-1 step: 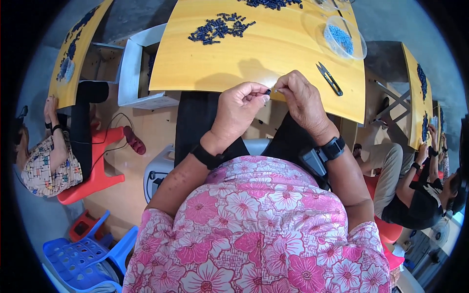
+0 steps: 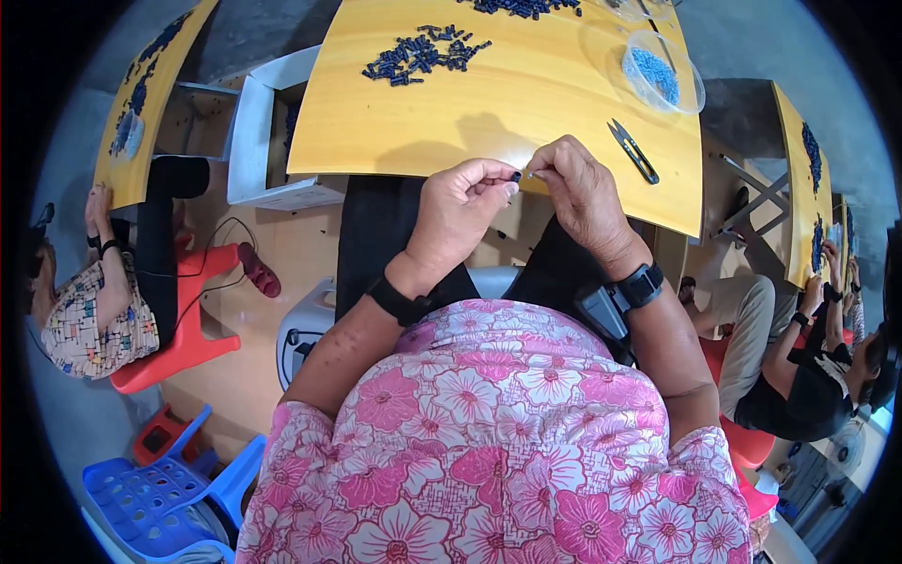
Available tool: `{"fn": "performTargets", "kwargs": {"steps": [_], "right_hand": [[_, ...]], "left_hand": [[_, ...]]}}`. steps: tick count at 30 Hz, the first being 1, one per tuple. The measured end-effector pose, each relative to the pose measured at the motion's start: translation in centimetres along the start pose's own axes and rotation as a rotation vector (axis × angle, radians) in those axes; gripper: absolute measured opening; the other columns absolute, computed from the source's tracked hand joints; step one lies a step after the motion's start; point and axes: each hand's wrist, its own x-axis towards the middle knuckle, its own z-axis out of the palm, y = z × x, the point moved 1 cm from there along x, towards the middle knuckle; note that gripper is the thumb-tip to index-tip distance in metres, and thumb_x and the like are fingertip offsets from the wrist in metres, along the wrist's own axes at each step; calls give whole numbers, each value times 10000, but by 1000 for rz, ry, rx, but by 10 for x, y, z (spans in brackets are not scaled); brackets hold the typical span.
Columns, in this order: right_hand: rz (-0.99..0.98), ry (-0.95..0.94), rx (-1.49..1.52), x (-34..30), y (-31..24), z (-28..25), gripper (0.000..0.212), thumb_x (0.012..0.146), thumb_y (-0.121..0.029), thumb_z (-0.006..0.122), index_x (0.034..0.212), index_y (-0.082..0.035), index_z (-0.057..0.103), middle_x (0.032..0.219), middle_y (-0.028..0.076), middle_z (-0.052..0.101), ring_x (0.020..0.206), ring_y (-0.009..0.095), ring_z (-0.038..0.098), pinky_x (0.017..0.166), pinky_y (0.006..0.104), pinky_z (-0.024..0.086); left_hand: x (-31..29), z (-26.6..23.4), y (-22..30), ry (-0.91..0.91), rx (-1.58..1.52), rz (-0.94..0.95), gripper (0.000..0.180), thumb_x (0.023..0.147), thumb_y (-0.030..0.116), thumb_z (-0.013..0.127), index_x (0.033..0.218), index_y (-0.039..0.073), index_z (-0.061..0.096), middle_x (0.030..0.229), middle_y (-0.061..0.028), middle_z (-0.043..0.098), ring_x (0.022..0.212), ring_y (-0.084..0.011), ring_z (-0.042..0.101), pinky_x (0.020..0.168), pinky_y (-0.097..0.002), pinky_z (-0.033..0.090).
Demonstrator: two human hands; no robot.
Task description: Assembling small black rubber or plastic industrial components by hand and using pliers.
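Note:
Just off the near edge of the yellow table (image 2: 554, 103), my left hand (image 2: 460, 207) is closed, with a small black cylindrical piece (image 2: 516, 176) pinched between thumb and forefinger. Close beside it, my right hand (image 2: 583, 193) is also closed in a pinch. A tiny pale speck shows at its fingertips, too small to name. The tips of both hands are almost touching. To the right of my right hand lies a pair of black thread snips (image 2: 633, 151). Farther back on the table is a loose pile of small black pieces (image 2: 420, 56).
A clear round tub (image 2: 693, 94) of small blue pieces stands at the table's right edge. Another dark pile (image 2: 521, 7) lies at the far edge. Left of the table is a white box (image 2: 249, 141). Co-workers sit at both sides, one on a red stool (image 2: 193, 320).

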Motion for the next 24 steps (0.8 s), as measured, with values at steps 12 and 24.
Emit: {"fn": "performTargets", "kwargs": {"steps": [12,24], "right_hand": [[-28,32,-6,-7,-9,-2,138,873,-80,611,1001,-93,562,953,130,584,873,363,608,734,428,504],[-114,-85,-244,-8,-27,-9,199,823,-72,583,1014,-75,527,955,132,545,803,351,620,665,436,520]], "left_hand": [[-7,4,1,-43,-128,-81,152,902,34,659,1045,-18,662,926,-27,669,791,-64,615,707,-217,536],[-11,6,12,9,-27,-50,122,861,36,700,972,-13,686,878,-24,690,752,-45,602,671,-199,505]]}}
